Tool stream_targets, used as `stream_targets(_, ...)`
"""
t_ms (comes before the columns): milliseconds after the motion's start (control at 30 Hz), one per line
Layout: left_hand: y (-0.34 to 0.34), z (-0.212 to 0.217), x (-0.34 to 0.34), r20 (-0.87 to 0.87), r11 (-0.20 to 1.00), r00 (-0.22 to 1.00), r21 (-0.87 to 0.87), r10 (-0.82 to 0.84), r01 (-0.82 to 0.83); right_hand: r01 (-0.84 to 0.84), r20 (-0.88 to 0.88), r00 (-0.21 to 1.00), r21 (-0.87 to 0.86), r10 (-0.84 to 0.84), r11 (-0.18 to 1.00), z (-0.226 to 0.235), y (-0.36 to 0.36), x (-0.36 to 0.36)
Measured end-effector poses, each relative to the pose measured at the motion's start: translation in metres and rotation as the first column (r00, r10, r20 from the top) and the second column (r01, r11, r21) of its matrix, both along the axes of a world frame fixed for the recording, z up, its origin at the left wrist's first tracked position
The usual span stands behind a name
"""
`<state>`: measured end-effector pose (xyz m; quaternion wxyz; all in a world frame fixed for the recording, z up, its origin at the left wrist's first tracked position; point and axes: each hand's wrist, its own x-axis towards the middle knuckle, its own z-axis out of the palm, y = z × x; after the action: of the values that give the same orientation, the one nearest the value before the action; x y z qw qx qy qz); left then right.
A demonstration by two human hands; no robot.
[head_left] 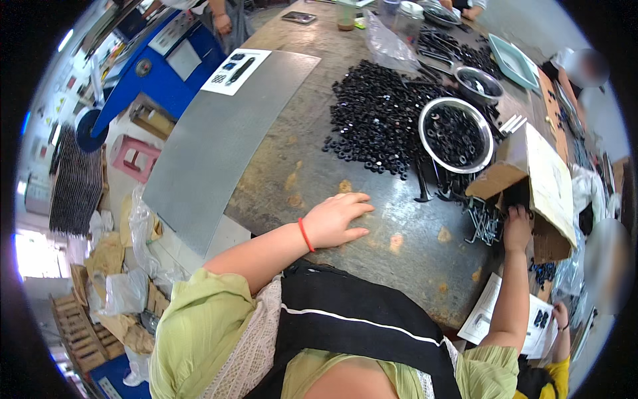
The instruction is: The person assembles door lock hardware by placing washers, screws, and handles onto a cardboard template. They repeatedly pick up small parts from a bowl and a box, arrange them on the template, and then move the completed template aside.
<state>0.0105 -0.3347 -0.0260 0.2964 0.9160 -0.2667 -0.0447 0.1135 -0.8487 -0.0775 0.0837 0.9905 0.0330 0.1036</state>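
Note:
My left hand (339,221), with a red band at the wrist, lies on the worn metal tabletop (385,256). Its fingers are spread and nothing is in them. At the right, my right hand (517,231) reaches into the mouth of a tilted cardboard box (550,174). Its fingers are bent against something black in the box's shadow; what they grip is too dark to name. Beside that hand lies a bundle of thin bent metal rods (482,225). Beyond it stands a steel bowl (490,143) of black rings (455,136).
A big heap of small black parts (375,116) covers the table's middle. Behind are a smaller steel bowl (480,85), a clear plastic bag (389,43) and a pale green tray (513,61). A grey sheet (232,126) overhangs the left edge. Other people work around the table.

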Motion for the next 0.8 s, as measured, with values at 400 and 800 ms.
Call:
stream_targets(400,0.032,-0.004,0.000,0.049,0.997,0.998,-0.066,0.049,-0.046,0.199,-0.077,0.975,-0.124,-0.210,0.972,0.006,-0.005,0.005)
stream_targets(800,-0.069,0.051,0.098,-0.067,0.702,0.700,-0.012,-0.711,0.712,0.385,0.075,0.816,0.668,-0.573,0.637,0.087,0.112,-0.124)
